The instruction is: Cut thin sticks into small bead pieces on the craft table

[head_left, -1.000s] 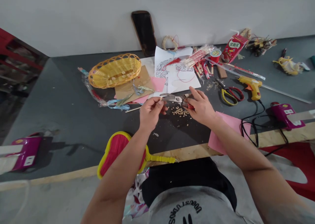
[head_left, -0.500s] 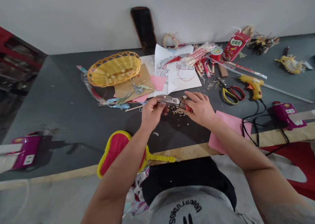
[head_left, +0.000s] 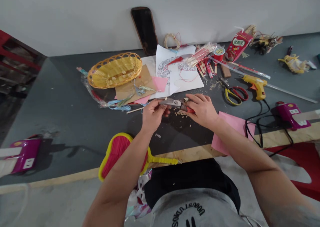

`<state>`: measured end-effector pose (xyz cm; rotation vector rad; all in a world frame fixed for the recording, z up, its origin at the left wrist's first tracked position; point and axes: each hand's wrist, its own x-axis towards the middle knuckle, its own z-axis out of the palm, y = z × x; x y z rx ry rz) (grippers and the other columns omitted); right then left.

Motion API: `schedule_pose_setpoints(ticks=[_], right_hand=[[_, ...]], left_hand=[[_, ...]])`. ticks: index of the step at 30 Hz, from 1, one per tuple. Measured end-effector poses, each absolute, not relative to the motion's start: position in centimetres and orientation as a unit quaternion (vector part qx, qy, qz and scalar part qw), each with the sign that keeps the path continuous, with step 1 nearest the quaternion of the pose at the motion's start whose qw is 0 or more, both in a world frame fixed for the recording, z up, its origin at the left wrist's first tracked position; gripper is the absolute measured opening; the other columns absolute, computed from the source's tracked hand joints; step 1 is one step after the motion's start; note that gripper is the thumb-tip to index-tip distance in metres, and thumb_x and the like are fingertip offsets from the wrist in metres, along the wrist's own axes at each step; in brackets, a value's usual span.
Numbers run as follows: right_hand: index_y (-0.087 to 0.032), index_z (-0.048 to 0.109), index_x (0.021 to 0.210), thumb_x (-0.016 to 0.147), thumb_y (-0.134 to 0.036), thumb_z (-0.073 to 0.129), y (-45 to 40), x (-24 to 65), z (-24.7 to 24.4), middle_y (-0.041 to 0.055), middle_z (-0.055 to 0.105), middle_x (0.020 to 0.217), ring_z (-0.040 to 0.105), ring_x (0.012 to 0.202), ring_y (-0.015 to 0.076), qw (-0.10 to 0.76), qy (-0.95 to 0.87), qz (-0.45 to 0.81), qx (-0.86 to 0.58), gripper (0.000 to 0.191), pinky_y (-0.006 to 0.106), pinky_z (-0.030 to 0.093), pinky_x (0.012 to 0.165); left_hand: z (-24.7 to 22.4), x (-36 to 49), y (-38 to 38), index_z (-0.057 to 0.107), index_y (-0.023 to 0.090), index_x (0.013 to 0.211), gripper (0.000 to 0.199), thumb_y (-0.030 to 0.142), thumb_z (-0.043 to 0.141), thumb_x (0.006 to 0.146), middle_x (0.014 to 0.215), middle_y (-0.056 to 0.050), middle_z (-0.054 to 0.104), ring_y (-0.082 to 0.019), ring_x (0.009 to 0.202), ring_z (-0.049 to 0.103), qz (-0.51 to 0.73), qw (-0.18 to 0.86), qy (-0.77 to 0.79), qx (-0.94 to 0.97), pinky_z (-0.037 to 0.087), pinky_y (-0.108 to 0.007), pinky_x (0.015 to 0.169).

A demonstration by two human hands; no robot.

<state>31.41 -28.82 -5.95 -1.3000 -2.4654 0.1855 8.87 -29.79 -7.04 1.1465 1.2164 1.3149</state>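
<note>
My right hand (head_left: 203, 111) is wrapped round the red handles of a metal cutting tool (head_left: 175, 103), whose blades point left. At those blades my left hand (head_left: 153, 114) is closed, thumb against fingers, on something small that I cannot make out. Small tan pieces (head_left: 180, 113) lie scattered on the dark table below the tool. A thin pale stick (head_left: 135, 110) lies just left of my left hand. Under my left forearm is a red and yellow fan-shaped piece (head_left: 116, 152) with a yellow handle.
Behind my hands are a yellow wicker basket (head_left: 116, 70), printed paper (head_left: 186, 79) and a leaning phone (head_left: 145, 29). Rightward lie scissors (head_left: 233, 95), a yellow glue gun (head_left: 256, 84) with a black cord, pink paper (head_left: 231, 127) and a red drink carton (head_left: 238, 45).
The view has shifted very slightly. Both hands stay nearly in place round the cutting tool, and little else differs.
</note>
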Motion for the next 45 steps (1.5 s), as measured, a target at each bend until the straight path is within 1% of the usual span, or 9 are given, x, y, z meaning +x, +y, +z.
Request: schedule_pose_setpoints(ticks=[8, 11, 14, 16, 18, 24, 29, 36, 45], right_hand=[[-0.023, 0.069, 0.109, 0.095, -0.043, 0.063, -28.8, 31.4, -5.8, 0.0114, 0.064, 0.141, 0.057, 0.125, 0.0339, 0.184, -0.868, 0.073, -0.455, 0.025, 0.051, 0.043, 0.096], [-0.022, 0.065, 0.111, 0.094, -0.042, 0.063, -28.7, 31.3, -5.9, 0.0135, 0.069, 0.131, 0.059, 0.12, 0.0342, 0.194, -0.857, 0.086, -0.47, 0.026, 0.05, 0.044, 0.094], [-0.018, 0.057, 0.127, 0.091, -0.041, 0.064, -28.6, 31.2, -5.9, 0.0152, 0.07, 0.12, 0.06, 0.114, 0.0344, 0.202, -0.842, 0.097, -0.49, 0.043, 0.05, 0.046, 0.093], [-0.016, 0.051, 0.138, 0.088, -0.037, 0.066, -28.5, 31.2, -5.9, 0.0166, 0.067, 0.123, 0.058, 0.114, 0.035, 0.192, -0.85, 0.089, -0.482, 0.056, 0.05, 0.047, 0.095], [-0.016, 0.05, 0.142, 0.085, -0.03, 0.067, -28.5, 31.3, -5.9, 0.0171, 0.064, 0.126, 0.056, 0.114, 0.0349, 0.175, -0.866, 0.083, -0.462, 0.061, 0.05, 0.047, 0.098], [-0.017, 0.061, 0.129, 0.084, -0.024, 0.061, -28.5, 31.3, -5.8, 0.0162, 0.063, 0.118, 0.054, 0.108, 0.0324, 0.161, -0.873, 0.098, -0.451, 0.046, 0.047, 0.049, 0.095], [-0.013, 0.064, 0.124, 0.082, -0.02, 0.059, -28.6, 31.1, -5.6, 0.0163, 0.065, 0.111, 0.054, 0.105, 0.0314, 0.146, -0.874, 0.09, -0.454, 0.043, 0.045, 0.049, 0.096], [-0.016, 0.061, 0.128, 0.078, -0.019, 0.063, -28.7, 31.0, -6.0, 0.0165, 0.063, 0.119, 0.052, 0.109, 0.0333, 0.154, -0.867, 0.069, -0.469, 0.049, 0.047, 0.048, 0.092], [-0.016, 0.056, 0.138, 0.078, -0.019, 0.061, -28.8, 31.1, -5.7, 0.0162, 0.064, 0.128, 0.052, 0.115, 0.0342, 0.151, -0.869, 0.078, -0.465, 0.06, 0.048, 0.049, 0.096]], left_hand=[[-7.0, 8.8, -29.8, 0.075, 0.019, 0.085, 0.04, 0.055, 0.084, 0.071, 0.071, -0.002, 0.073, -0.012, 0.051, 0.065, 0.541, 0.488, 0.502, 0.466, 0.054, -0.022, 0.046], [-6.9, 8.9, -29.8, 0.075, 0.019, 0.084, 0.039, 0.055, 0.084, 0.072, 0.07, -0.002, 0.073, -0.012, 0.05, 0.064, 0.542, 0.485, 0.501, 0.47, 0.054, -0.022, 0.046], [-6.8, 8.9, -29.9, 0.076, 0.018, 0.084, 0.034, 0.05, 0.083, 0.074, 0.07, -0.003, 0.073, -0.012, 0.051, 0.064, 0.534, 0.483, 0.508, 0.472, 0.054, -0.022, 0.046], [-6.8, 8.9, -30.0, 0.076, 0.018, 0.083, 0.029, 0.045, 0.082, 0.075, 0.07, -0.003, 0.074, -0.013, 0.051, 0.065, 0.526, 0.484, 0.514, 0.474, 0.054, -0.022, 0.046], [-6.8, 9.0, -30.1, 0.076, 0.018, 0.082, 0.025, 0.041, 0.081, 0.075, 0.071, -0.003, 0.074, -0.013, 0.051, 0.065, 0.519, 0.486, 0.517, 0.477, 0.054, -0.023, 0.046], [-6.7, 9.0, -30.3, 0.077, 0.018, 0.084, 0.021, 0.038, 0.078, 0.078, 0.072, -0.003, 0.073, -0.013, 0.052, 0.065, 0.511, 0.49, 0.512, 0.487, 0.053, -0.022, 0.044], [-6.6, 9.1, -30.3, 0.076, 0.018, 0.087, 0.025, 0.043, 0.076, 0.081, 0.073, -0.003, 0.074, -0.013, 0.052, 0.065, 0.504, 0.488, 0.51, 0.498, 0.053, -0.022, 0.045], [-6.6, 9.1, -30.0, 0.071, 0.017, 0.087, 0.036, 0.049, 0.083, 0.073, 0.074, -0.004, 0.076, -0.015, 0.054, 0.068, 0.518, 0.487, 0.515, 0.479, 0.053, -0.022, 0.046], [-6.0, 8.8, -30.1, 0.071, 0.016, 0.082, 0.021, 0.036, 0.075, 0.08, 0.074, -0.007, 0.077, -0.018, 0.059, 0.073, 0.492, 0.484, 0.514, 0.509, 0.052, -0.022, 0.045]])
